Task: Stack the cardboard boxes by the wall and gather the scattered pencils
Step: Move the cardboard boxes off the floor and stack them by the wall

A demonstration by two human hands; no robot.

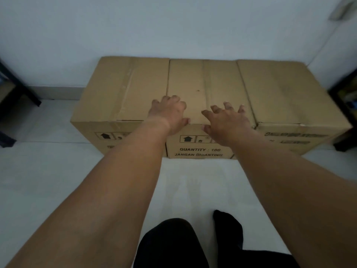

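Three brown cardboard boxes stand side by side on the floor against the white wall: a left box (119, 89), a middle box (201, 80) printed "QUANTITY : 100", and a right box (286, 93). My left hand (170, 113) lies on the front top edge of the middle box at its left corner, fingers spread and thumb over the edge. Over the same box's front edge near its right side is my right hand (228, 120), fingers apart. Neither hand holds anything. No pencils are in sight.
Pale tiled floor (48, 171) stretches in front of the boxes. Dark furniture legs (23, 89) stand at the far left, and a dark shelf (345, 105) at the far right. My dark-clothed legs (173, 242) are at the bottom of the view.
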